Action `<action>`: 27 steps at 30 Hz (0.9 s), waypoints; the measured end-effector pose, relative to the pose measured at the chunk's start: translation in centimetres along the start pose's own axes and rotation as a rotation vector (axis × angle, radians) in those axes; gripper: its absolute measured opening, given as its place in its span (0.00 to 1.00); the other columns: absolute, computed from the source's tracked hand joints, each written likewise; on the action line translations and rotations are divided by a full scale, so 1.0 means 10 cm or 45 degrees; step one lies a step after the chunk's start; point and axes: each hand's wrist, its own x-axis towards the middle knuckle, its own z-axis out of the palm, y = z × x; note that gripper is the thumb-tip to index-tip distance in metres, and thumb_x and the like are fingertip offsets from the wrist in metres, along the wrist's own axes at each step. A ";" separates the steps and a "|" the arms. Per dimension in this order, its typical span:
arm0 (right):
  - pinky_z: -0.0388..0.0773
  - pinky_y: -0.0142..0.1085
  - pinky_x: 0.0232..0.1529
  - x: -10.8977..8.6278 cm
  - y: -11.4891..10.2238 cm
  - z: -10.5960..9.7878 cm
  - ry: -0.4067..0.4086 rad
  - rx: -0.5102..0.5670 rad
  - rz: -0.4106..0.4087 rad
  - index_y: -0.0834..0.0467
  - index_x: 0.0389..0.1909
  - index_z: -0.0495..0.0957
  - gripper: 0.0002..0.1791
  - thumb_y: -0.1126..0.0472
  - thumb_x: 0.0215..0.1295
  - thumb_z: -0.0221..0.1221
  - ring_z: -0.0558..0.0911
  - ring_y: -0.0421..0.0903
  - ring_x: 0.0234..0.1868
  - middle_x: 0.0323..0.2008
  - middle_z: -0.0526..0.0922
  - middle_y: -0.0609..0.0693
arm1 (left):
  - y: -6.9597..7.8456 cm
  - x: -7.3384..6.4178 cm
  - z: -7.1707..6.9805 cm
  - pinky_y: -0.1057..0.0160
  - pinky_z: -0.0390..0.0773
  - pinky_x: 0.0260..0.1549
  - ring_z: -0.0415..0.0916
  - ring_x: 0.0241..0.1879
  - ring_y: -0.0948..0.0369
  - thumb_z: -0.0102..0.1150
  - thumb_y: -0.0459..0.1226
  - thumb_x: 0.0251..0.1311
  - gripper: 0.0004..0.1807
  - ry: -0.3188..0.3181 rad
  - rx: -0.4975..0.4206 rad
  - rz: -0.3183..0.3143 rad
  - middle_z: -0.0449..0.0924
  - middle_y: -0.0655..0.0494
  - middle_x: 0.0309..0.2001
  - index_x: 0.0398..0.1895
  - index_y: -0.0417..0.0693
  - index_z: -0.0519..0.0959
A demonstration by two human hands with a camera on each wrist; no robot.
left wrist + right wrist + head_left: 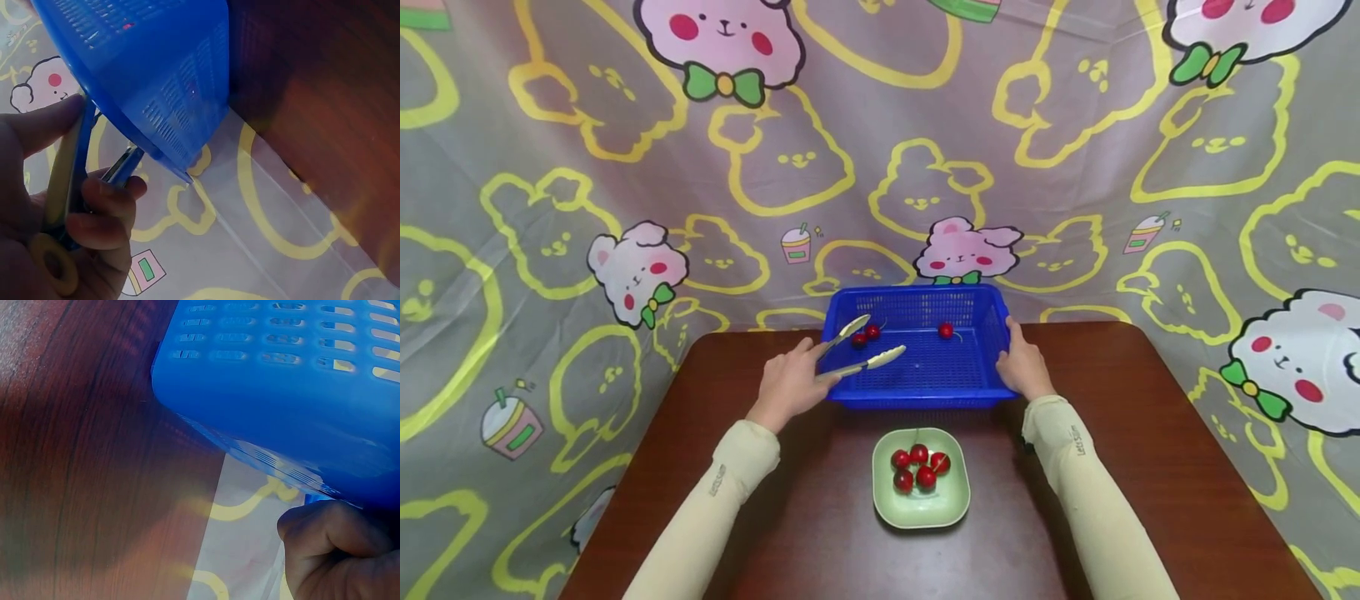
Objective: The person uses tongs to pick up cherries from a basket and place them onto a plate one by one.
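My left hand (790, 379) holds a pair of tongs (886, 358) with pale tips; they stand spread over the left part of a blue plastic basket (917, 395). In the left wrist view, fingers and thumb wrap the tongs' handles (65, 169) beside the basket's rim. On the basket's right side, my right hand (1024, 367) grips the rim; its curled fingers show in the right wrist view. Inside the basket lie two red cherries (872, 332) near the tongs and one cherry (946, 331) farther right. Nothing is between the tongs' tips.
A light green square dish (957, 510) with several cherries (926, 477) sits in front of the basket on the dark brown table (1135, 433). Behind the table hangs a grey cloth (865, 200) with cartoon prints, close to the basket's back.
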 end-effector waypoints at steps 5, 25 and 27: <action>0.72 0.64 0.61 0.00 0.00 0.00 0.002 0.001 0.003 0.59 0.83 0.43 0.39 0.64 0.76 0.47 0.78 0.75 0.59 0.64 0.72 0.79 | 0.05 0.08 0.02 0.50 0.77 0.29 0.74 0.27 0.52 0.68 0.56 0.60 0.31 -0.023 0.093 -0.011 0.76 0.51 0.38 0.62 0.48 0.82; 0.73 0.65 0.60 -0.01 0.01 0.01 0.021 -0.009 -0.008 0.59 0.83 0.44 0.39 0.64 0.76 0.47 0.78 0.76 0.57 0.62 0.73 0.80 | 0.35 0.27 0.04 0.49 0.80 0.29 0.83 0.32 0.48 0.65 0.47 0.57 0.17 -0.132 0.364 -0.039 0.83 0.49 0.49 0.43 0.45 0.86; 0.73 0.64 0.60 0.00 0.00 0.01 0.019 -0.009 -0.010 0.59 0.83 0.44 0.39 0.64 0.76 0.47 0.78 0.75 0.57 0.62 0.73 0.80 | 0.36 0.26 0.03 0.49 0.80 0.29 0.83 0.32 0.48 0.65 0.46 0.55 0.17 -0.137 0.362 -0.050 0.83 0.49 0.48 0.42 0.45 0.86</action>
